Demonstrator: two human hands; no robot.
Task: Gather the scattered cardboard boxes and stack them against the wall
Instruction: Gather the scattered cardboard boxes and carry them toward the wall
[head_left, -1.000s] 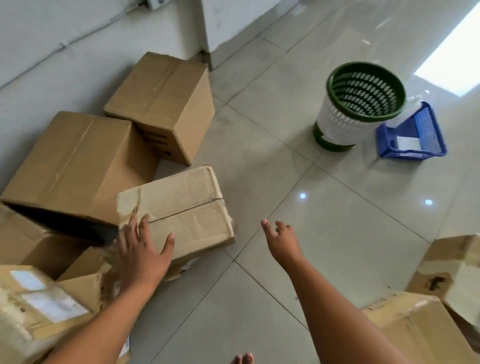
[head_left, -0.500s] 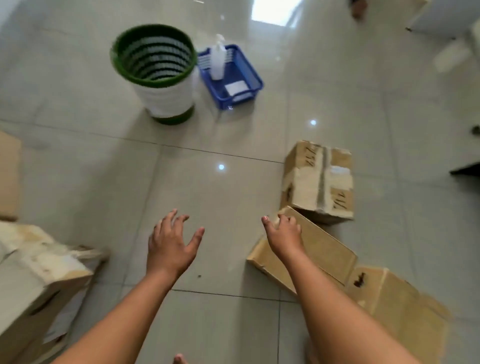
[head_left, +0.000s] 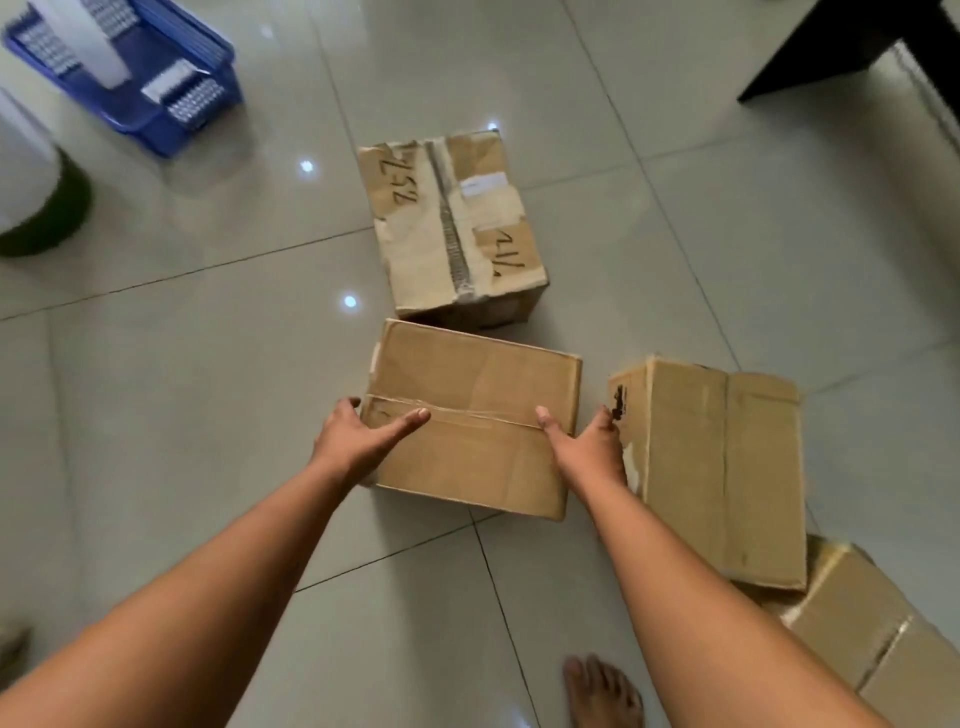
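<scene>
My left hand (head_left: 358, 434) and right hand (head_left: 589, 441) clamp opposite sides of taped box (head_left: 475, 423) on floor tiles (head_left: 208, 389); thumbs lie on top, fingers mostly hidden down sides. Upright box (head_left: 722, 467) just beside right fingers. Risk I see: knuckles snag it on lift, or glossy cardboard slips since grip is sideways squeeze only.

Blue basket (head_left: 156, 122) beside white bin (head_left: 31, 182).

We see four brown cardboard boxes (head_left: 475, 421) on pale grey glossy floor tiles (head_left: 208, 364), one worn box (head_left: 452, 228) scrawled with black marker and patched whitish; a blue lattice-patterned basket (head_left: 156, 111) and a black furniture edge (head_left: 841, 47) frame them.
</scene>
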